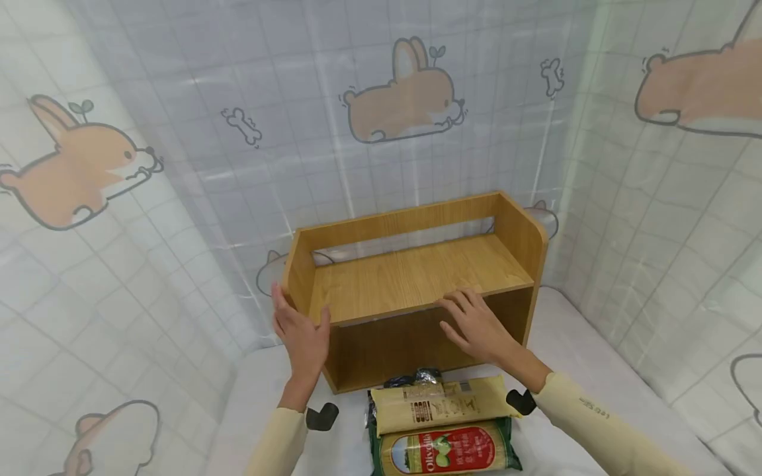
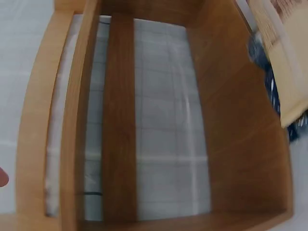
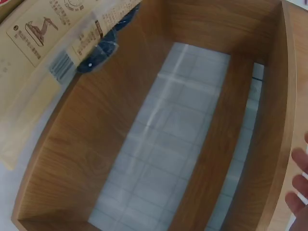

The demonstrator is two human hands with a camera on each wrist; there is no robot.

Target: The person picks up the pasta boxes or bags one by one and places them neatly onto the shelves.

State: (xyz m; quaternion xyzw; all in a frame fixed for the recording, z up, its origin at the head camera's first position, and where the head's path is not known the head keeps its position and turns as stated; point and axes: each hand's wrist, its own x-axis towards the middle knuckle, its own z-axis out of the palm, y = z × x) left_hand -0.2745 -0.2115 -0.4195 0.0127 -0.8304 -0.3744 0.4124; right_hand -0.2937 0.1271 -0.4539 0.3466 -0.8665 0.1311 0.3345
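A small wooden desktop shelf [image 1: 399, 271] stands against the back, its top board bare and its lower compartment facing me. My left hand [image 1: 303, 340] is at its left side panel, fingers straight and thumb spread apart. Over the front edge of the top board is my right hand [image 1: 479, 327], with its fingers loosely bent. In the left wrist view, the lower compartment [image 2: 240, 134] is bare, with a slat across its back. The right wrist view shows right fingertips [image 3: 299, 185] close over the board's edge.
In front of the shelf lie a pale yellow packet [image 1: 440, 404] and a green-ended Olivoilà package [image 1: 446, 449]. Dark crinkled wrapping [image 1: 425, 377] pokes out behind them. The surface is white [image 1: 571, 370]. Printed curtains [image 1: 405, 165] with cartoon dogs hang at the back and both sides.
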